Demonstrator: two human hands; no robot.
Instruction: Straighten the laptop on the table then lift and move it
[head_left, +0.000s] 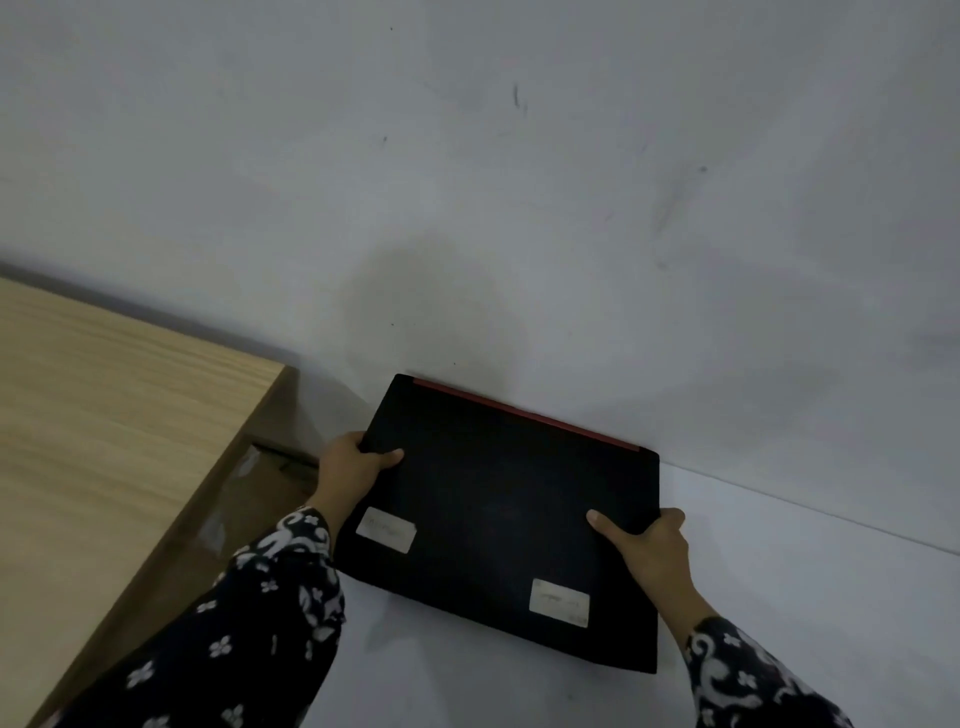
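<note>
A closed black laptop with a red strip along its far edge and two pale stickers on its lid lies skewed over a white table, its far edge near the wall. My left hand grips its left edge, thumb on the lid. On the right edge sits my right hand, thumb on top and fingers wrapped under the side. The laptop's left part juts past the white table's edge. Whether it rests on the surface or is lifted, I cannot tell.
A light wooden table stands at the left, with a dark gap between it and the white one. A grey-white wall rises directly behind the laptop. Bare white tabletop stretches to the right.
</note>
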